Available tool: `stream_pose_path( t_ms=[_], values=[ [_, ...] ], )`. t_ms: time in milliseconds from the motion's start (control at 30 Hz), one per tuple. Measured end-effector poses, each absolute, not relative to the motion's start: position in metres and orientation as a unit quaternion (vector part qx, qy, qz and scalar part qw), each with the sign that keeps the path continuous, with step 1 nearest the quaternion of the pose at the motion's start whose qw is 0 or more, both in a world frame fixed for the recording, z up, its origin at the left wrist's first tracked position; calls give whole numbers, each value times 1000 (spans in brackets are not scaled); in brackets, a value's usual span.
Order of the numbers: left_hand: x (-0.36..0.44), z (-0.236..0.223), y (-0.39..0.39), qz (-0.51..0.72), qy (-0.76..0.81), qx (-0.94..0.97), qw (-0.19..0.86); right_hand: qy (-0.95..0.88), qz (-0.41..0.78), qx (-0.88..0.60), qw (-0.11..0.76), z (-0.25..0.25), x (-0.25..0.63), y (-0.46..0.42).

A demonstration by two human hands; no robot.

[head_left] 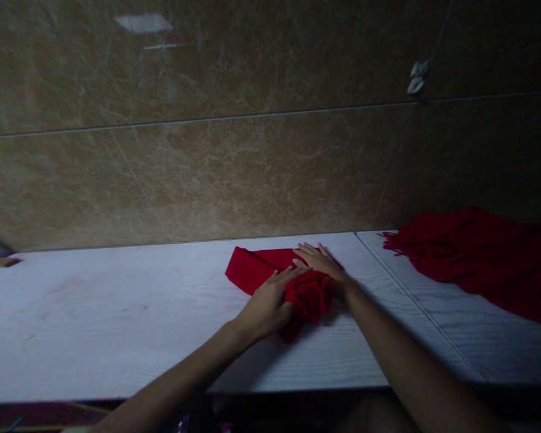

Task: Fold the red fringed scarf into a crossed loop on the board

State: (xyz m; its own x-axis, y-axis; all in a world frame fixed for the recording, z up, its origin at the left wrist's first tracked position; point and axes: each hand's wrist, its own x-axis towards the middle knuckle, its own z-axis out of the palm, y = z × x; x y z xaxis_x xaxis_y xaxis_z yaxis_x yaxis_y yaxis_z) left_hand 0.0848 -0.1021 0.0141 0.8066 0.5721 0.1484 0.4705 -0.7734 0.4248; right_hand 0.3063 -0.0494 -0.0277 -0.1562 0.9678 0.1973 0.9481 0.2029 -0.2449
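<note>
A folded red scarf (252, 269) with a bunch of fringe (309, 293) lies on the white table (117, 313), near the middle. My left hand (268, 300) rests on the scarf's near side, fingers laid over the cloth beside the fringe. My right hand (318, 260) lies flat on the far part of the scarf, fingers stretched out towards the left. Both hands press on the same folded piece, with the fringe bunched between them.
A heap of red fringed cloth (482, 258) lies on a second white table (433, 300) at the right, a seam between the two. A brown marble-tiled wall (252, 168) stands right behind. The table's front edge runs near the bottom.
</note>
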Motion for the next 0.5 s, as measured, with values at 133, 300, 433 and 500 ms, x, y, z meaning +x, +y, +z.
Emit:
stream_pose_path(
  t_ms=[133,300,433,500],
  values=[
    [83,-3,-123,62,224,960,156,-757,31,-635,155,-28,306,-49],
    [80,-24,-134,58,199,968,142,-757,32,-633,156,-28,304,-52],
    [76,-15,-136,66,143,971,183,-761,29,-624,172,-27,304,-55],
    [70,0,-125,61,109,966,227,-764,27,-619,181,-26,304,-56]
  ],
)
